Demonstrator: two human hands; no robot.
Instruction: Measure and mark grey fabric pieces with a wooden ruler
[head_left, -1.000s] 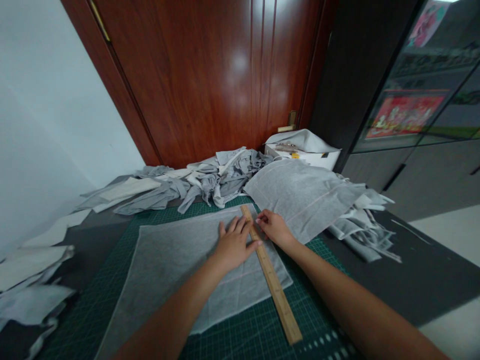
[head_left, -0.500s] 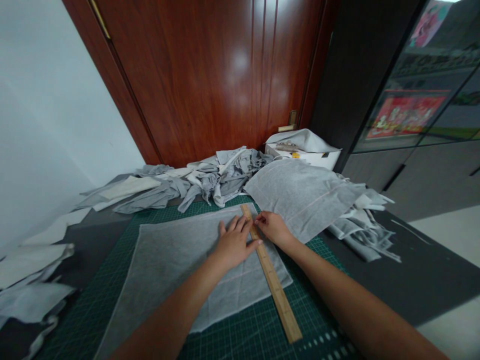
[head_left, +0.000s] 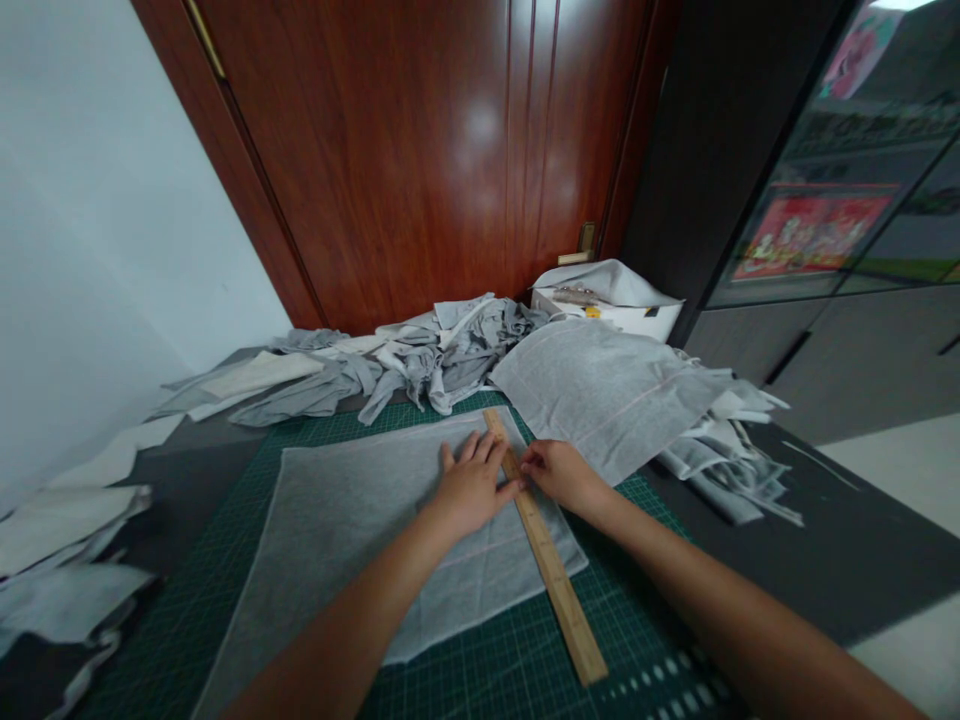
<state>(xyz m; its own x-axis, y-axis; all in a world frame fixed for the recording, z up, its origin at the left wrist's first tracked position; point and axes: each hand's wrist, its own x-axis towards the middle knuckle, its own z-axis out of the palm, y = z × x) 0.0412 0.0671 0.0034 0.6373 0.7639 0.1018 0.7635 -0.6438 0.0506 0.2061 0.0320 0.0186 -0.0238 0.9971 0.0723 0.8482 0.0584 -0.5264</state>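
A grey fabric sheet (head_left: 345, 540) lies flat on a green cutting mat (head_left: 495, 670). A wooden ruler (head_left: 555, 580) runs along the sheet's right side. My left hand (head_left: 469, 488) presses flat on the fabric with its fingers spread over the ruler's upper part. My right hand (head_left: 561, 473) sits just right of the ruler, fingers pinched together against its edge. What the fingers hold is too small to make out. Faint pink lines cross the fabric.
A stack of grey fabric sheets (head_left: 607, 390) lies at the right of the mat. Crumpled grey scraps (head_left: 427, 360) pile up at the back by a brown door (head_left: 420, 150). A white box (head_left: 607, 300) stands behind. More pale scraps (head_left: 60, 540) lie at the left.
My right hand has slid a little down along the ruler's edge, toward me. My left hand and the ruler have stayed in place.
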